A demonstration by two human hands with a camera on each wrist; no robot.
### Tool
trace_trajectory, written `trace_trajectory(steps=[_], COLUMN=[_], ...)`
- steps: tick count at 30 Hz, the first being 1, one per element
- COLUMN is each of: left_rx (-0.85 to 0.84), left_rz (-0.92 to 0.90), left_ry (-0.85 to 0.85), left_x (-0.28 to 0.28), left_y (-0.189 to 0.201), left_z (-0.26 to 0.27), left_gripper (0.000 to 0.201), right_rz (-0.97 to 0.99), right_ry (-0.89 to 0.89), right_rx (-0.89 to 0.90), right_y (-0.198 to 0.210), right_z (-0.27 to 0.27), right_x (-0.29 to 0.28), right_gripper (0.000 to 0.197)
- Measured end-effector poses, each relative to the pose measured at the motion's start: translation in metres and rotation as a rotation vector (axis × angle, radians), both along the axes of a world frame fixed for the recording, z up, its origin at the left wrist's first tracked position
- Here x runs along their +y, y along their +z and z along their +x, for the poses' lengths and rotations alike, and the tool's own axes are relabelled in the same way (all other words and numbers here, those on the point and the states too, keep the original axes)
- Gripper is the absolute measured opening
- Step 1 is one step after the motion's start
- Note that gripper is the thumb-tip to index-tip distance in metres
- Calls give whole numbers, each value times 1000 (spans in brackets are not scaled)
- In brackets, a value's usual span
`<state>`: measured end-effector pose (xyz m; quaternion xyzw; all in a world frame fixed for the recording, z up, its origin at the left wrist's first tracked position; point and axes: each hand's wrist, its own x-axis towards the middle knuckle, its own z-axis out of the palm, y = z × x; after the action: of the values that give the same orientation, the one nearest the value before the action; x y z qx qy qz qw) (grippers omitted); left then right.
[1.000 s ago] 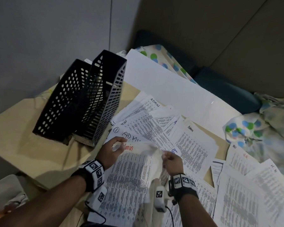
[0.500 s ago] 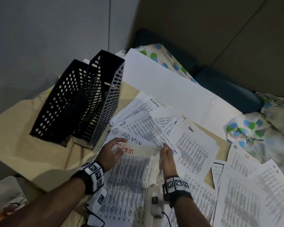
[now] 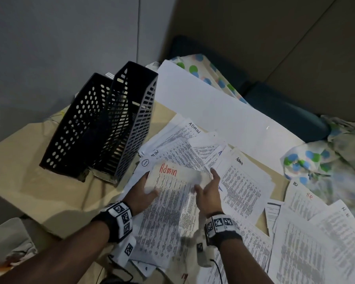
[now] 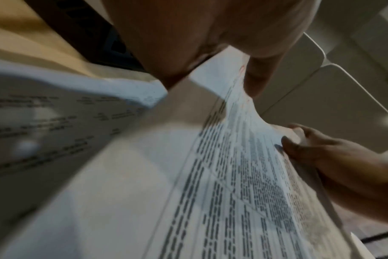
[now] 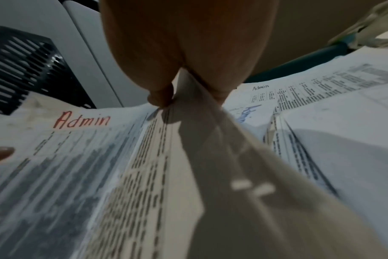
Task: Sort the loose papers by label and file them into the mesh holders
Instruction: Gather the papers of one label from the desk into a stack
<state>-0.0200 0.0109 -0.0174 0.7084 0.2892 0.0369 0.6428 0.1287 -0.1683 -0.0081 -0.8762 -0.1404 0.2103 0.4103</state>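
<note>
Both hands now pinch my red-labelled Admin sheet: left hand at its near-left edge, right hand opposite, lifted flatter than before, ready for the mesh holders.

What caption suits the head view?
Both hands, left hand and right hand, hold a red-lettered "Admin" paper beside two black mesh holders.

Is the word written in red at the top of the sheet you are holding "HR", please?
No, the sheet held by the left hand and the right hand reads "Admin" in red at its top.
</note>
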Motion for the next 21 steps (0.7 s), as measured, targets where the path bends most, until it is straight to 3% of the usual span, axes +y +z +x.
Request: trace_trajectory(steps=[3,6,10,12,15,17,21], left_rx=[-66,-143,-92,-56,-97,-18,179], left_rz=[-17,16,61,98,70,-41,35], left_ry=[-46,18,-97,-72,11,54,-63], left_x=[4,9,6,5,5,2,-8], left_y=[0,5,3,3,1,0,-2], left_z=[0,2,0,-4,-15,-21,-37], left_gripper=[56,52,33,26,39,44,4], right_rz=[-106,-157,-71,-64,-62,-57,-12], right_ry=[122,207,97,104,99,64,-53], right_rx=[-50,-81,-21,-8,-6,-1,42], right_y=[0,3,6,5,7,8,5], right_z=[4,3,-5,-7,-7,-5,-7], right_x=[2,6,11,13,14,12,4], right_gripper=[29,15,24,18,10,13,38])
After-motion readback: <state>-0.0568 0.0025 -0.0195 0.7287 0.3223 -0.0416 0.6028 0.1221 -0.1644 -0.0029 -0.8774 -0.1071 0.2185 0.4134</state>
